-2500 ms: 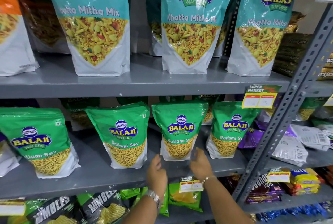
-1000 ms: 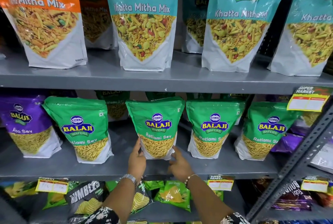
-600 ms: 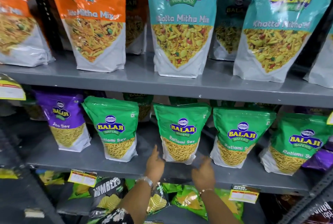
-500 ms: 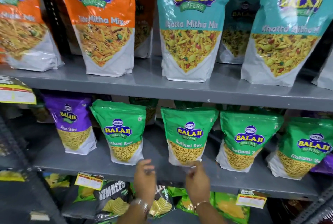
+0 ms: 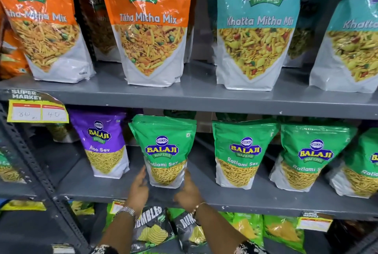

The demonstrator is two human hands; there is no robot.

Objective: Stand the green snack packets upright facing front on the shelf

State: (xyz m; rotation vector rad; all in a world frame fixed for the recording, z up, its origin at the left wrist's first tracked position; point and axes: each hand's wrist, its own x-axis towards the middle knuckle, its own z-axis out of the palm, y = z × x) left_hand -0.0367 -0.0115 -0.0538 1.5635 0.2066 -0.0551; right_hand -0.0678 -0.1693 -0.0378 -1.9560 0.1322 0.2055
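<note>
Several green Ratlami Sev packets stand upright, fronts out, in a row on the grey middle shelf (image 5: pixel 214 197). The leftmost green packet (image 5: pixel 163 149) stands next to a purple one. My left hand (image 5: pixel 140 187) touches its lower left edge, and my right hand (image 5: pixel 189 190) touches its lower right edge, so the base sits between both hands. To the right stand a second green packet (image 5: pixel 243 151), a third (image 5: pixel 311 155) and one cut off by the frame edge (image 5: pixel 366 165). More green packets show dimly behind the front row.
A purple Aloo Sev packet (image 5: pixel 102 143) stands left of the green row. Large orange packets (image 5: pixel 149 24) and teal packets (image 5: pixel 255 28) fill the shelf above. A price tag (image 5: pixel 37 110) hangs at left by the slotted upright (image 5: pixel 41 172). Black chip bags (image 5: pixel 151 225) lie below.
The view has shifted left along the shelf. Both hands left the green packet they flanked a second ago and now sit on either side of the leftmost green packet's base.
</note>
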